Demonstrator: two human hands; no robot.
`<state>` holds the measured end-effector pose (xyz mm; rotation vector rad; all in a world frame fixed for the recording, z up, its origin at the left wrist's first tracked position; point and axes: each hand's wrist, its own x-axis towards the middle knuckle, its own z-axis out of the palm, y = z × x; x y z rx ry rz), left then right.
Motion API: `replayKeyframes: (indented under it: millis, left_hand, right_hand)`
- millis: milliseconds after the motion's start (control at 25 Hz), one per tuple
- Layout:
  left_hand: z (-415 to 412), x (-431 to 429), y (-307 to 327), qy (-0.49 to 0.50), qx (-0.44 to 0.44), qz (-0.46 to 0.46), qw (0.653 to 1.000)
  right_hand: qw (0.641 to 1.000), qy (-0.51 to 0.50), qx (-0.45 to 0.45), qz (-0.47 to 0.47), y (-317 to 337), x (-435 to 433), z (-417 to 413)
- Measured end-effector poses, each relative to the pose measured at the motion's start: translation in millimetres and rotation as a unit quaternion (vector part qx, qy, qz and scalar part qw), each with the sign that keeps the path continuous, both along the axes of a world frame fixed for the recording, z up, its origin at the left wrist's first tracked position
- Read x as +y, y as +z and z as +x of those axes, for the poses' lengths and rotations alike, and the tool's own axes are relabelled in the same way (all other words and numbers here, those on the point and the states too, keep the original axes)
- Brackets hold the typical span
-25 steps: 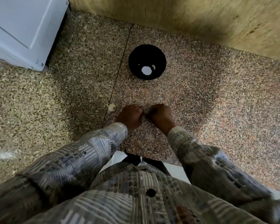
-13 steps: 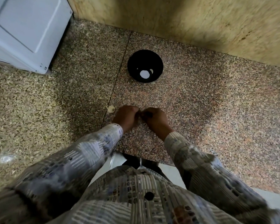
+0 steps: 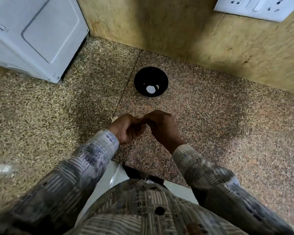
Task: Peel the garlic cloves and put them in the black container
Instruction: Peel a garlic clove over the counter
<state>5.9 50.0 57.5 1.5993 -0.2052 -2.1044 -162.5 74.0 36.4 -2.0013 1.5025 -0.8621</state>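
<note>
Speckled stone counter, pinkish brown with a thin dark seam running from its back edge towards the person, fills most of the view. Behind it rises a mottled yellow-brown wall. A white appliance stands on the counter at the back left, against the wall. A person leans over the near edge in a patterned shirt, the left sleeve and right sleeve reaching forward over the stone. A white socket panel is fixed to the wall at the upper right.

The black container, a round bowl, sits upright on the counter near the wall, just right of the seam and well apart from the hands. The left hand and right hand are raised side by side in front of it, fingers curled, with the fingertips of both meeting in a pinch. Whatever lies in that pinch is covered by the fingers, so it cannot be told whether they grip a clove.

Inside the container lie a pale round patch and a smaller pale piece touching it; whether these are cloves is unclear. A small pale garlic scrap lies on the seam, half hidden by the left hand.
</note>
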Motion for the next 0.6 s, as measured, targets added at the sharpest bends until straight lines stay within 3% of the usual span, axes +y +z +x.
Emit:
replayKeyframes:
  millis: [40, 80, 120, 160, 200, 240, 280, 320, 360, 400, 440, 480, 520, 560, 600]
  left_hand:
    - [-2.8, 2.7, 4.7, -0.001, -0.001, -0.015, 1.000]
    - [-7.0, 7.8, 7.7, -0.015, -0.042, -0.085, 0.995]
    - [-10.0, 13.4, 5.8, -0.044, -0.128, -0.205, 0.969]
    - [-10.7, 19.7, 6.0, -0.094, -0.246, -0.359, 0.896]
    - [-11.0, 24.7, 7.2, -0.154, -0.348, -0.495, 0.781]
    - [-11.9, 27.6, 9.0, -0.194, -0.405, -0.580, 0.680]
    - [-14.4, 31.9, 7.0, -0.205, -0.427, -0.611, 0.634]
    - [-20.5, 35.2, 9.5, -0.179, -0.412, -0.586, 0.674]
    - [-25.5, 33.8, 14.4, -0.101, -0.340, -0.487, 0.798]
    - [-31.0, 34.3, 23.0, -0.009, -0.197, -0.325, 0.925]
    - [-36.0, 37.2, 27.0, 0.057, -0.050, -0.176, 0.981]
    - [-37.8, 38.8, 29.9, 0.092, 0.016, -0.096, 0.991]
    - [-38.9, 40.5, 29.4, 0.084, -0.002, -0.092, 0.992]
    - [-39.4, 44.9, 28.9, 0.036, -0.100, -0.180, 0.978]
    - [-36.8, 51.6, 27.6, -0.038, -0.254, -0.343, 0.904]
  right_hand:
    - [1.000, 0.009, -0.008, 0.010, 4.2, -1.0, -1.0]
    - [0.992, -0.036, -0.081, 0.089, 9.6, -4.0, -1.7]
    - [0.943, -0.114, -0.214, 0.230, 19.2, -7.7, -3.0]
    - [0.839, -0.166, -0.358, 0.373, 27.4, -8.9, -3.4]
    - [0.732, -0.189, -0.455, 0.471, 34.6, -9.2, -4.4]
    - [0.674, -0.196, -0.496, 0.511, 35.8, -10.3, -8.4]
    - [0.672, -0.190, -0.494, 0.517, 38.4, -9.5, -11.8]
    - [0.731, -0.163, -0.456, 0.481, 41.4, -6.0, -15.8]
    - [0.831, -0.131, -0.376, 0.388, 42.1, -1.8, -21.8]
    - [0.933, -0.082, -0.250, 0.245, 42.4, 2.8, -28.3]
    - [0.985, -0.018, -0.136, 0.103, 42.7, 6.5, -34.3]
    - [0.997, 0.033, -0.063, 0.009, 41.9, 7.1, -37.7]
    - [0.998, 0.047, -0.050, -0.012, 40.3, 7.9, -37.5]
    - [0.996, 0.022, -0.081, 0.035, 40.8, 10.6, -34.9]
    - [0.974, -0.037, -0.169, 0.145, 44.4, 13.0, -32.3]
